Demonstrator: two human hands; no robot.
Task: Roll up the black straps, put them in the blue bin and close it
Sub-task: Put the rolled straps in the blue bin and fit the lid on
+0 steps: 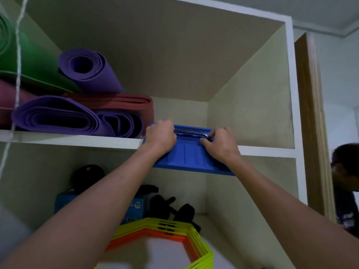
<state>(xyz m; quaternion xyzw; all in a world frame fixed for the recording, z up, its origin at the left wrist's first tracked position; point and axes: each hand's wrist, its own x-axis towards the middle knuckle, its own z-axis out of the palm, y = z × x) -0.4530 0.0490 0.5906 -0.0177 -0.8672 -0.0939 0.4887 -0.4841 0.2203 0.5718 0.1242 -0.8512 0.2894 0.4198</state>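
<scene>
The blue bin (pixel 191 158) sits on the upper shelf (pixel 77 139) of a cupboard, tilted so its underside or lid face hangs over the shelf's front edge. My left hand (pixel 160 137) grips the bin's far left corner with curled fingers. My right hand (pixel 220 143) holds its right side, fingers curled near a shiny rim at the top. No black straps are visible; the inside of the bin is hidden.
Rolled purple (pixel 87 70), green (pixel 23 55) and maroon (pixel 124 102) mats fill the shelf's left part. Below lie black gear (pixel 88 175), a blue box (pixel 136 205) and yellow-orange hexagon rings (pixel 174 235). A person (pixel 344 183) stands at the right.
</scene>
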